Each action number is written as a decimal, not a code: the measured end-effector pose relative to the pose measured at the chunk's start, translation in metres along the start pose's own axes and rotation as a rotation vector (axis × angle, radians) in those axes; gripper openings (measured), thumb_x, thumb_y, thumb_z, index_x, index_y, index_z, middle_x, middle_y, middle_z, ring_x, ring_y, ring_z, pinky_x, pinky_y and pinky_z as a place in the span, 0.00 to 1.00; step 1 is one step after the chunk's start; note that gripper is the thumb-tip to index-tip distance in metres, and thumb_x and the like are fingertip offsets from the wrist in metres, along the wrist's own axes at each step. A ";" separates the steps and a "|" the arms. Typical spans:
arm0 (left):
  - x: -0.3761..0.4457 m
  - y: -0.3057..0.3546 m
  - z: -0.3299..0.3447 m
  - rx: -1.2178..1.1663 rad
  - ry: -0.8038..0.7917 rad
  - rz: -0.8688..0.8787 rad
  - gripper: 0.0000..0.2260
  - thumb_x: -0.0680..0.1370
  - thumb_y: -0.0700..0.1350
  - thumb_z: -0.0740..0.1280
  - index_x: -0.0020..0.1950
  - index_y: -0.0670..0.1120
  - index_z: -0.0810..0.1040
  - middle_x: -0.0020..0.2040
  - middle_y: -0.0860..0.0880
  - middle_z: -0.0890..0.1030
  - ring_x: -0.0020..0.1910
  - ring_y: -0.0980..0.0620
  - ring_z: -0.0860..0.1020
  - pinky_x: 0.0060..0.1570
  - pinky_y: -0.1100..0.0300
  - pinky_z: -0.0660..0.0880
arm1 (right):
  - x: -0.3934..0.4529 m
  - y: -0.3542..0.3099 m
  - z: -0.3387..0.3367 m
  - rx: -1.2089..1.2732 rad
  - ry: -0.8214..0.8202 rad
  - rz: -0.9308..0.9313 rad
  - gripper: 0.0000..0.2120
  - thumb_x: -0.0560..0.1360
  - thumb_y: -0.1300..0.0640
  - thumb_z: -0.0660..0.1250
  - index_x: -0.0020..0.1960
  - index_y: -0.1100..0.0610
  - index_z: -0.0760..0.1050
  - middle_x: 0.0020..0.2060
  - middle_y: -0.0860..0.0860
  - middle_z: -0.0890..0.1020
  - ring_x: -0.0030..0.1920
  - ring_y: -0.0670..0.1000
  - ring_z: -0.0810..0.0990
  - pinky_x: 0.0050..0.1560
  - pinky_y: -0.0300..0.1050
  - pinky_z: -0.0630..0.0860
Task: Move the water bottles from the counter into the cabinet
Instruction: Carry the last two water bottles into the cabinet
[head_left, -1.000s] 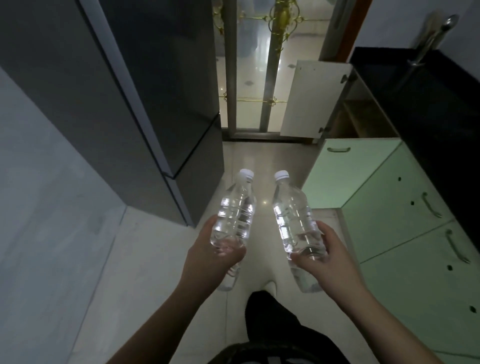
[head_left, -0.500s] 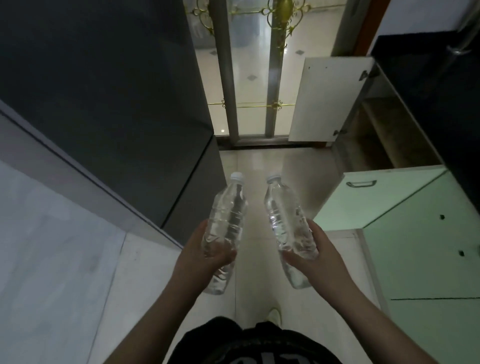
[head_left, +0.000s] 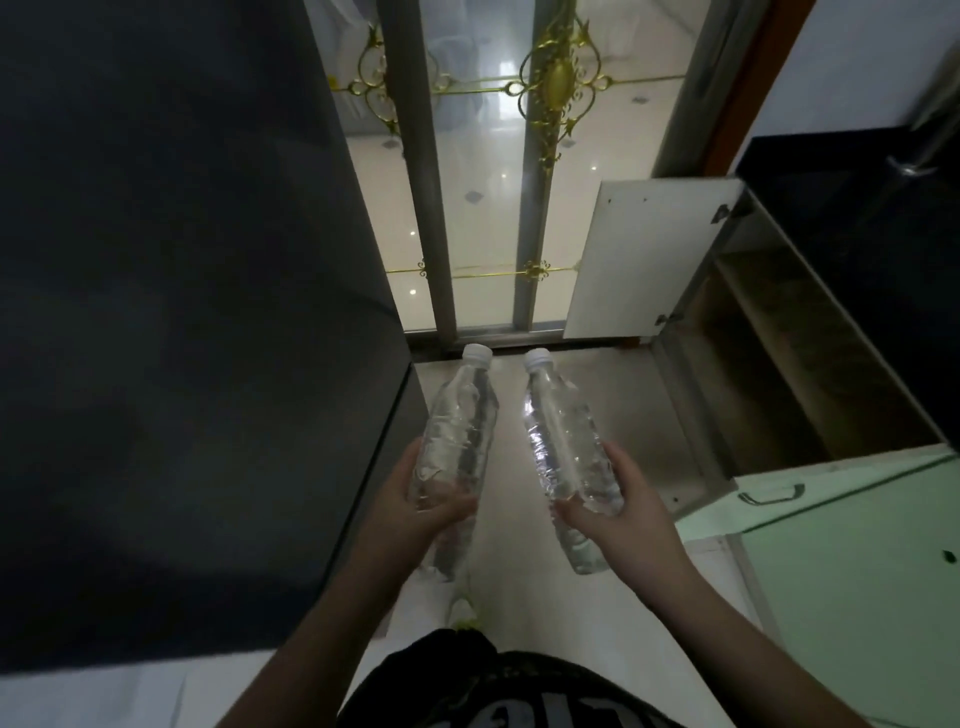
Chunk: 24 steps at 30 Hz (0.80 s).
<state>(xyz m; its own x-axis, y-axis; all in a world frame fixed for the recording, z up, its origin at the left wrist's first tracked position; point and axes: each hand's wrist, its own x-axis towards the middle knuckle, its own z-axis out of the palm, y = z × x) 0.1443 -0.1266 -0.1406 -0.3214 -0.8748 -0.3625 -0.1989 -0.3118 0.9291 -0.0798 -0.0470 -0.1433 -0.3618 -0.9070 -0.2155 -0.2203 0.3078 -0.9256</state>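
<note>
A narrow kitchen aisle here, pale glossy floor (head_left: 613, 395) running ahead to a glass door (head_left: 483, 208) with metal bars and gold scrollwork, and that big dark appliance (head_left: 182, 312) filling the whole left side. On the right, a black counter (head_left: 857, 234) on top, and beneath it the cabinet (head_left: 779, 353) stands wide open, its white door (head_left: 649, 260) swung out toward the glass, a bare brownish shelf inside (dim in there, hard to read more). Nearer along the same run, mint-green cabinet fronts (head_left: 857, 597), one with a metal handle (head_left: 771, 492). Down at the bottom edge, dark clothing with pale lettering (head_left: 498, 696). Now the arms, both stretched forward over the floor, side by side but not touching. The left hand (head_left: 415, 512) is wrapped around the lower half of the left bottle (head_left: 460, 441), thumb across the front, fingers curled behind. The right hand (head_left: 618, 512) is clamped the same way on the right bottle (head_left: 563, 447), fingers cupping from the outer side. Both bottles are clear, crinkled plastic, tipped forward with their white caps (head_left: 477, 353) pointing away toward the door sill, caps close together, bases apart. They are held in mid-air, just left of the open cabinet, neither one inside it.
</note>
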 end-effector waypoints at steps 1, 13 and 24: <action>0.017 0.006 -0.001 -0.013 -0.023 -0.008 0.35 0.66 0.46 0.78 0.71 0.55 0.69 0.58 0.50 0.81 0.48 0.59 0.83 0.36 0.68 0.79 | 0.013 -0.004 0.001 0.026 0.030 0.020 0.27 0.64 0.51 0.77 0.54 0.28 0.70 0.49 0.31 0.81 0.47 0.35 0.81 0.38 0.26 0.74; 0.219 0.073 0.063 0.088 -0.302 -0.068 0.24 0.66 0.50 0.77 0.60 0.62 0.75 0.50 0.53 0.85 0.46 0.51 0.85 0.39 0.58 0.81 | 0.130 0.012 -0.060 0.252 0.358 0.214 0.28 0.61 0.47 0.77 0.58 0.34 0.72 0.49 0.40 0.84 0.46 0.41 0.84 0.42 0.37 0.78; 0.381 0.130 0.183 0.268 -0.611 -0.107 0.28 0.65 0.55 0.78 0.61 0.71 0.72 0.53 0.59 0.84 0.47 0.54 0.85 0.36 0.60 0.81 | 0.256 0.036 -0.141 0.488 0.503 0.343 0.19 0.72 0.58 0.74 0.59 0.45 0.74 0.45 0.46 0.85 0.42 0.45 0.85 0.35 0.34 0.78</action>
<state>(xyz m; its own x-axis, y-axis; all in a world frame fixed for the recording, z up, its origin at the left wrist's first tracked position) -0.1731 -0.4327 -0.1714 -0.7370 -0.4530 -0.5015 -0.4566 -0.2133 0.8637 -0.3076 -0.2279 -0.1877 -0.7306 -0.5091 -0.4551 0.3593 0.2801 -0.8902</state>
